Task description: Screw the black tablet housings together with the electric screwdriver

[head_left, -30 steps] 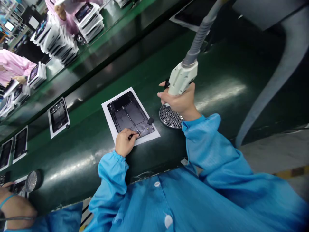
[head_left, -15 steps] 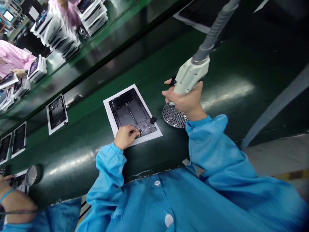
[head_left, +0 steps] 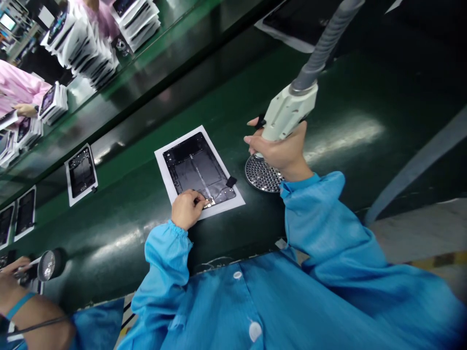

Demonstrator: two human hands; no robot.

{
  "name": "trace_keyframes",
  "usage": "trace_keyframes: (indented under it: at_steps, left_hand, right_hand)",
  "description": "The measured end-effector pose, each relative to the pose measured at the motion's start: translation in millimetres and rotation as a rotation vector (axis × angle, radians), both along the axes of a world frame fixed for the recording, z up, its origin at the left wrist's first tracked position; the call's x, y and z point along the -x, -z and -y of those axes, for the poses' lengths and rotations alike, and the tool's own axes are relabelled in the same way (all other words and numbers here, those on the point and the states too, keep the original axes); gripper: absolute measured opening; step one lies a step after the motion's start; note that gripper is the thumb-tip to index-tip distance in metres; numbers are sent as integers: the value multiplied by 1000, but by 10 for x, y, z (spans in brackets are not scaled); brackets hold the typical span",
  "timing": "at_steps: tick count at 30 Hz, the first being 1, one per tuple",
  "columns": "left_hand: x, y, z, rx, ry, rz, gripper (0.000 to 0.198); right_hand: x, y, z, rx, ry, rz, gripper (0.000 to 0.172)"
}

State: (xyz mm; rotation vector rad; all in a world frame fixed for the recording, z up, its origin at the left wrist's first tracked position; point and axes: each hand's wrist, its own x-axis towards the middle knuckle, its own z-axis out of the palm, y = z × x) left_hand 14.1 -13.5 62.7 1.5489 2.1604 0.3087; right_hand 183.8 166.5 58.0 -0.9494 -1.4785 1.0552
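Observation:
My left hand (head_left: 187,209) rests at the near edge of an opened tablet housing (head_left: 197,167), thumb and fingers pinched at a small shiny part; what they grip is too small to make out. The dark housing lies on a white sheet (head_left: 163,163), with a pale strip running down its middle and a black square tab (head_left: 231,182) at its right edge. My right hand (head_left: 282,155) is wrapped round a pale electric screwdriver (head_left: 288,114) with a ribbed grey sleeve. Its tip is mostly hidden, above or at a round perforated dish (head_left: 263,175) of small screws.
More tablet housings (head_left: 81,172) on white sheets lie along the green bench (head_left: 120,209) to the left. A co-worker's hand (head_left: 16,267) is beside another round dish (head_left: 47,265). Stacks of sheeted tablets (head_left: 85,46) stand across the bench near people in pink. A grey strap (head_left: 419,160) hangs at right.
More of the shiny part shows beside my left fingertips, and the pale strip looks brighter. The co-worker's arm has shifted right. My right hand and the screwdriver have barely moved.

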Motion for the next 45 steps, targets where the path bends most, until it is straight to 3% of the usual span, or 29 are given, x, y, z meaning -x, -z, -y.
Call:
trace_keyframes:
  at_steps: [3,7,11,16,21,25,30,36,45]
  left_hand:
    - [-49,74,92,-90,37,-52,10]
    - [-74,193,288,-267,204,-128,22]
    - [-55,230,411,-325,300,-252,24]
    - [-29,267,254,-397,247,-297,19]
    - [12,383,9,-389,157,-247,20]
    - [35,451,-36,-418,154,-224,20]
    - [26,462,-15,-423,165,-207,23]
    - [8,449,-24,-404,164,-205,25]
    - [3,421,-20,-376,174,-191,26]
  right_hand:
    - [1,11,3,6,-8,-5,15]
    - [7,-15,20,-7,5,-13,16]
    - [18,-32,33,-32,6,-32,17]
    - [89,-154,141,-41,46,-142,17]
    - [299,-304,426,20,-137,-220,20]
    - [531,-219,609,87,-278,-170,19]
    - [698,-36,693,92,-346,-149,13]
    - [702,67,696,105,-378,-108,23]
    - [682,72,750,53,-445,-71,19]
